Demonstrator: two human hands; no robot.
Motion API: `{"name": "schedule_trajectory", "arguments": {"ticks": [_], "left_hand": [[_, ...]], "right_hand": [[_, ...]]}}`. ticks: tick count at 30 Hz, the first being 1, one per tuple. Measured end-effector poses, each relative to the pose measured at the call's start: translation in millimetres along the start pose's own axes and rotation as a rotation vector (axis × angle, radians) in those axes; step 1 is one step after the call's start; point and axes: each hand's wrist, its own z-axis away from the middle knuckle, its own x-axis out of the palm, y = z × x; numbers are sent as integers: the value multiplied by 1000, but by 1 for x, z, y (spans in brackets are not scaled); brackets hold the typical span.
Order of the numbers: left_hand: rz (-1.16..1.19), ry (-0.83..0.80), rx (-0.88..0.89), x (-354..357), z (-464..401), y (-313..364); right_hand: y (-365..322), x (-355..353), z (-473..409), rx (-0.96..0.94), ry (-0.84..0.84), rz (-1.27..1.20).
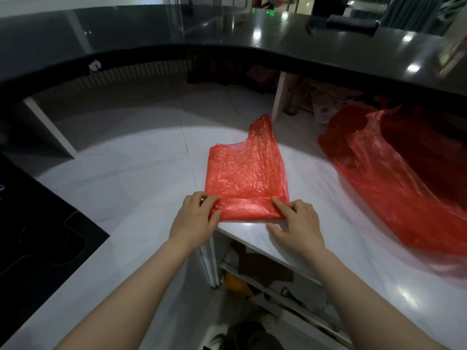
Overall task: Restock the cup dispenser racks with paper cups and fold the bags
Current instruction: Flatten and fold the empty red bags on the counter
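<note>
A red plastic bag (245, 173) lies flat on the white marble counter (131, 188), its handle end pointing away from me. Its near edge is turned over into a narrow folded strip. My left hand (195, 218) pinches the strip's left corner between thumb and fingers. At the right corner, my right hand (295, 223) pinches the fold with its forefinger on top of the strip. No paper cups or dispenser racks are in view.
A second, larger red bag (404, 183) lies open and crumpled on the counter to the right. A raised black glossy ledge (227, 29) curves behind. A black inset panel (38, 223) sits at the left. Open shelves (265, 274) with clutter lie below the counter edge.
</note>
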Motion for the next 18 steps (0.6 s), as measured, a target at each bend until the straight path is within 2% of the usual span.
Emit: {"name": "schedule_trajectory", "arguments": {"ticks": [4,8,12,18], "left_hand": [[-143,-134,91,0,0,-4],[10,-114,142,-4,2,-7],[287,-41,-7,-9,2,-4],[303,0,-204,-6,-2,0]], "right_hand": [[3,-1,-2,79,33,-154],[6,-2,-1,122,192,-332],[8,-5,-2,134,238,-368],[2,-2,1,285,221,-556]]}}
